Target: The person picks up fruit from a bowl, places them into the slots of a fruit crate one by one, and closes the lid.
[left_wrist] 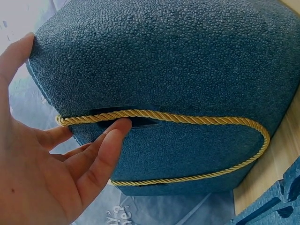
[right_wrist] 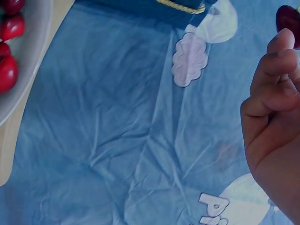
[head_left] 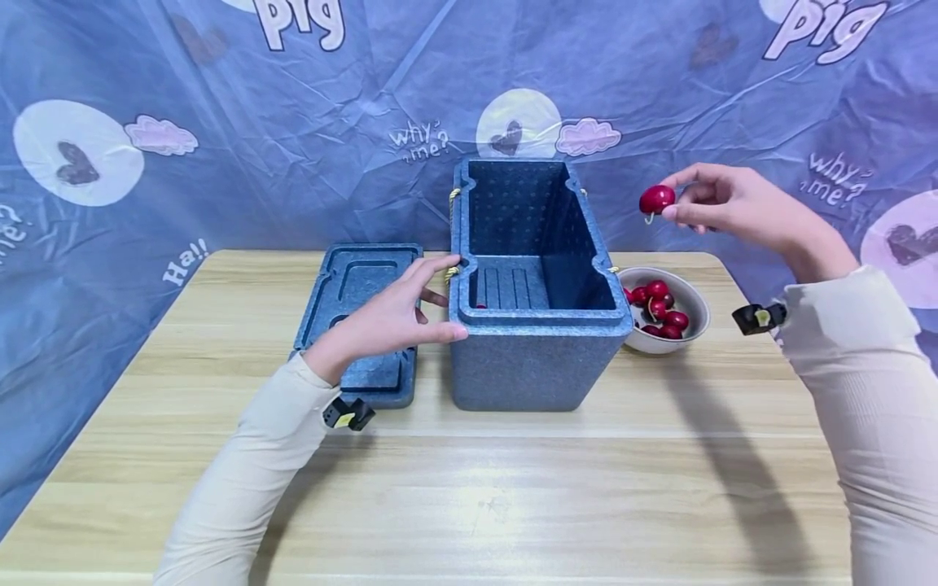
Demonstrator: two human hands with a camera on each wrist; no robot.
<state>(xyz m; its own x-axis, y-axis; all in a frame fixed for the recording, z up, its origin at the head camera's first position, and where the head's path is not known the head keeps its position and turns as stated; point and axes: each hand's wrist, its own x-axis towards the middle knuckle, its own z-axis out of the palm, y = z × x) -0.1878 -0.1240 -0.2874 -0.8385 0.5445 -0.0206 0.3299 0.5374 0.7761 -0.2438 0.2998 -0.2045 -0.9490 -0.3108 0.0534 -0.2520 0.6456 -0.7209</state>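
In the head view, an open blue box (head_left: 528, 366) stood near the centre of the frame on a wooden worktop (head_left: 469, 496), with a matching lid (head_left: 362, 285) lying to its left and a white bowl (head_left: 658, 347) of cherries (head_left: 674, 320) just beside it on the right. The right hand (head_left: 740, 212), at the upper right, pinched one cherry (head_left: 656, 199) between thumb and finger, raised above the bowl's place in the picture and clear of the box. The left hand (head_left: 384, 317), left of centre, was spread, its fingertips touching the box's left rim and near corner. A speck of red (head_left: 480, 307) showed inside, low at the left, too small to name surely. The step in hand looked to be carrying a single cherry between bowl and box; the next move seemed to call for keeping a light pinch while crossing the right rim, and a steady box. In the left wrist view, the left hand's digits lay widely parted at left, one fingertip by a yellow rope (left_wrist: 201, 120). In the right wrist view, the pinched cherry was cut off at the upper right edge, with the bowl at upper left.
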